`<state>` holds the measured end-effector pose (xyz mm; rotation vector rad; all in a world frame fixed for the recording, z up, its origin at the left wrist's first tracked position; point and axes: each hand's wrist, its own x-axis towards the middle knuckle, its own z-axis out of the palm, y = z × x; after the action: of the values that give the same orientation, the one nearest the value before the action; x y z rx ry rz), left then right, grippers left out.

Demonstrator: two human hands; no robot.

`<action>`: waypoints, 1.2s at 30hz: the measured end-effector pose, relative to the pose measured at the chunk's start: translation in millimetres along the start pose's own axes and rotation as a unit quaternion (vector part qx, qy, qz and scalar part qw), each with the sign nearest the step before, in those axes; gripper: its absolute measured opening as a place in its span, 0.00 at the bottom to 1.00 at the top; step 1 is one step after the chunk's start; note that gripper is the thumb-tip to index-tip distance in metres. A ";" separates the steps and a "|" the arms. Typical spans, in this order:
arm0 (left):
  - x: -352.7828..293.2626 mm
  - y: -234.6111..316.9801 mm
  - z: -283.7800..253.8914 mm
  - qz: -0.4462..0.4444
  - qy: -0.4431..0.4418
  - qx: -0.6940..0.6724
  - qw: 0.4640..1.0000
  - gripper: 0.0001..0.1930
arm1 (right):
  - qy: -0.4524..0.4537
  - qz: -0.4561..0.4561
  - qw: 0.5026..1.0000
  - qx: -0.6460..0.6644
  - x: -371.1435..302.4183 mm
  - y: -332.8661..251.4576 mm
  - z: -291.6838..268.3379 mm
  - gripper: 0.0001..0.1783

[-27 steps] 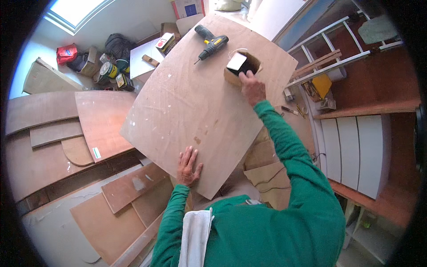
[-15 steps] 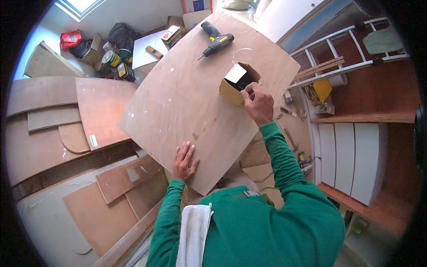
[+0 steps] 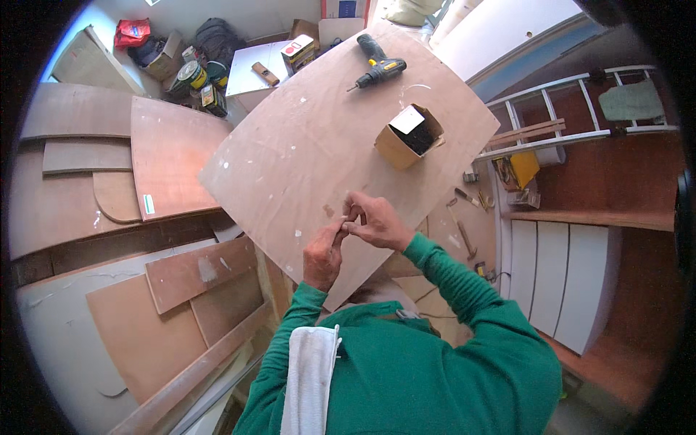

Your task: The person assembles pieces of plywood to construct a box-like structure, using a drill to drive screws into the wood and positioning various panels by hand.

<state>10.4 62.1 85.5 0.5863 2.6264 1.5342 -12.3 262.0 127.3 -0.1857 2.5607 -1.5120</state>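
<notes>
Over the near part of a plywood board (image 3: 290, 170), my left hand (image 3: 324, 255) and my right hand (image 3: 378, 223) meet fingertip to fingertip. Both are closed in a pinch; whatever lies between the fingers is too small to make out. Beyond my right hand stands an open cardboard box (image 3: 397, 151) with a white flap and a mass of small dark pieces (image 3: 420, 139) inside. Farther off, a black and yellow cordless drill (image 3: 380, 67) lies on its side on the board, its bit pointing left.
To the left lie stacked wooden panels (image 3: 174, 163). A hammer (image 3: 464, 235) and other hand tools are below the board's right edge. An aluminium ladder (image 3: 540, 109) lies at the far right, above white panels (image 3: 562, 275). Paint tins (image 3: 192, 75) stand at the back left.
My right hand has left the box and come back toward me. My left hand has lifted from flat on the board, and its fingers have closed near the right hand's.
</notes>
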 end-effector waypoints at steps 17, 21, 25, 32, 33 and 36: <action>-73.8 -77.4 34.5 -0.091 0.106 0.100 0.985 0.05 | -0.059 -0.132 0.708 -0.691 327.7 192.1 -251.0 0.40; -87.0 -84.4 18.7 -0.095 0.132 0.107 0.981 0.05 | -0.128 -0.109 0.750 -0.639 340.7 166.4 -200.3 0.43; -95.5 -80.8 10.7 -0.132 0.114 0.065 0.982 0.05 | -0.166 -0.076 0.755 -0.630 324.0 139.3 -182.9 0.36; -96.8 -86.2 0.7 -0.172 0.100 -0.043 0.979 0.09 | 0.045 -0.089 0.950 -0.295 291.4 66.6 -194.2 0.32; -95.6 -86.6 -3.8 -0.178 0.092 -0.069 0.977 0.10 | 0.061 -0.100 0.978 -0.170 282.8 49.6 -191.3 0.29; -99.8 -86.5 -17.0 -0.218 0.088 -0.135 0.963 0.11 | 0.137 -0.158 0.976 0.067 232.8 -16.4 -164.3 0.27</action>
<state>73.2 -24.2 5.8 -0.1466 2.3693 1.8034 -273.0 351.0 202.1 -0.4102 2.7253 -1.9399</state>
